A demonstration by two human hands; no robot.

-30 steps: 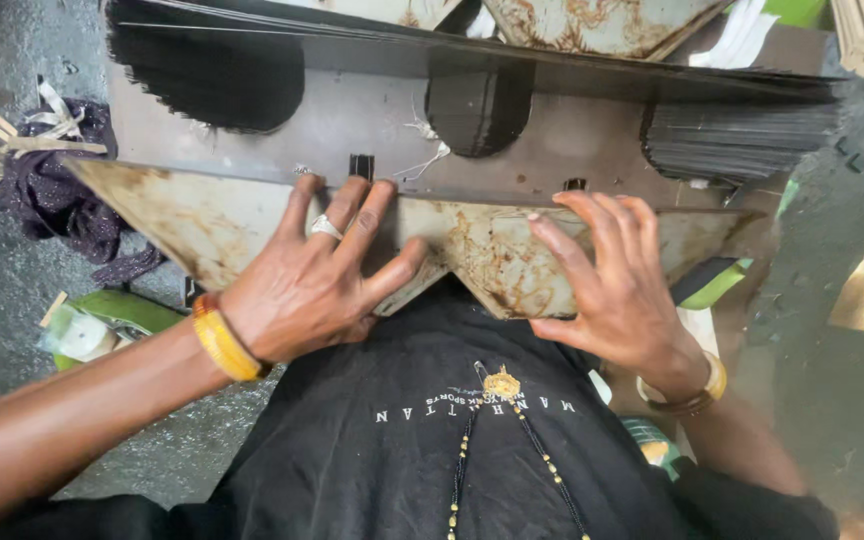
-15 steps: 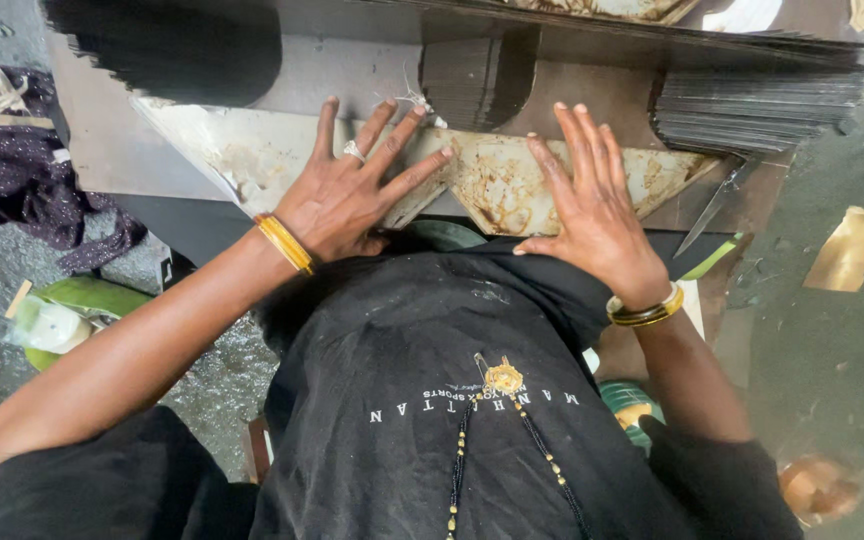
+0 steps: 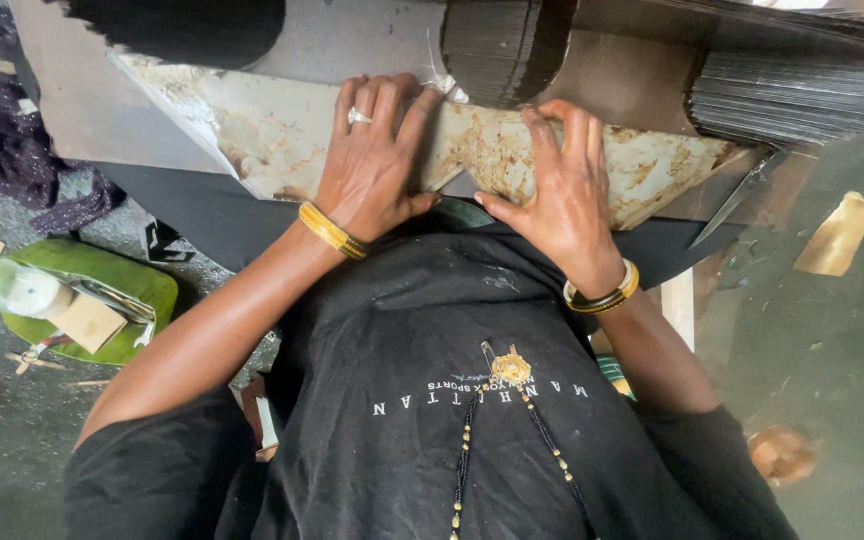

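Your left hand (image 3: 377, 160) lies flat on the stained, rust-blotched board (image 3: 272, 135), fingers spread and pressing down, a ring on one finger and a yellow bangle (image 3: 332, 230) at the wrist. Your right hand (image 3: 557, 190) presses the same board just to the right, fingers curled over its far edge, thumb pointing toward the left hand. The board sits across a grey sheet (image 3: 82, 110), right against your body. Beyond the board stand stacks of thin dark sheets (image 3: 497, 50). Left of the board, on the floor, lies a green pouch (image 3: 92, 290).
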